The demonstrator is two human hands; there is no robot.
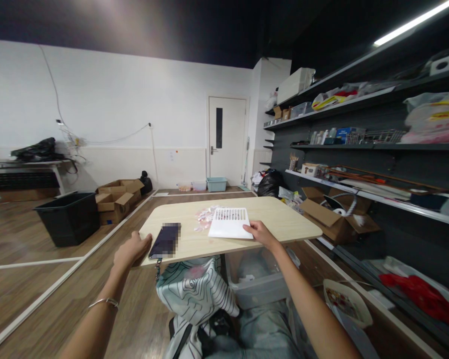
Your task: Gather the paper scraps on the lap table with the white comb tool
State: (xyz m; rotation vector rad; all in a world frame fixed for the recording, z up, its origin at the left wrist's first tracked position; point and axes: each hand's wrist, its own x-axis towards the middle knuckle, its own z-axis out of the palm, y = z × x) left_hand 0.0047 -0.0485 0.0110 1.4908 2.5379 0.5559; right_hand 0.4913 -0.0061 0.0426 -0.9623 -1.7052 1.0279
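A light wooden table (284, 219) stands in front of me. My left hand (131, 249) curls around its near left edge, beside a dark phone (165, 240) lying on the top. My right hand (259, 232) rests on the near right corner of a white slotted tray (230, 223), fingers pressed against it. Small pink and clear packets (205, 217) lie scattered just left of the tray. A striped cloth bag (196, 291) hangs below the table's front edge.
A clear plastic bin (254, 284) sits under the table. A black crate (68, 217) and cardboard boxes (115, 199) stand on the floor at left. Dark shelves (359, 144) with goods line the right wall, an open carton (335, 217) below them. A door (226, 139) is at the back.
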